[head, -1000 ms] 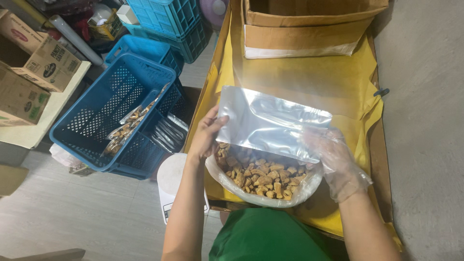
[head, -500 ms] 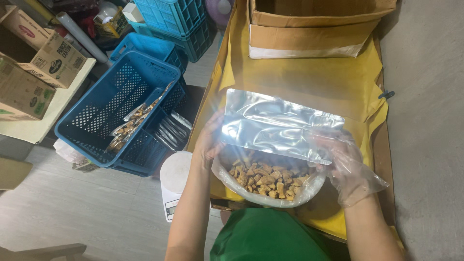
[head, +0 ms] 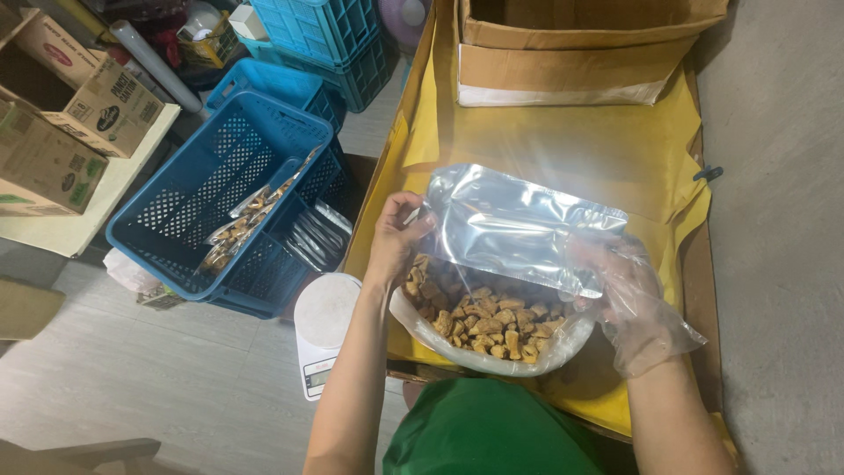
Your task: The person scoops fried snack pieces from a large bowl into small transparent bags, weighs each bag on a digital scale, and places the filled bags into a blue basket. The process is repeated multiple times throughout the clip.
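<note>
My left hand (head: pixel 396 239) grips the left edge of a shiny silver plastic pouch (head: pixel 519 227) held above a white bowl (head: pixel 479 359). The bowl is full of small brown snack pieces (head: pixel 488 321). My right hand (head: pixel 635 303), in a loose clear plastic glove, holds the pouch's right edge. The pouch lies tilted over the bowl's far side and hides part of the pieces. Both rest over a table covered in yellow sheeting (head: pixel 536 132).
An open cardboard box (head: pixel 580 53) stands at the table's far end. Left of the table, a blue plastic crate (head: pixel 211 189) holds filled pouches; more blue crates (head: pixel 321 35) sit behind. A white kitchen scale (head: pixel 323 330) is on the floor, cardboard cartons (head: pixel 61 105) far left.
The pouch has shifted slightly right and lower toward the bowl, both hands staying on its edges. The camera view has moved a little.
</note>
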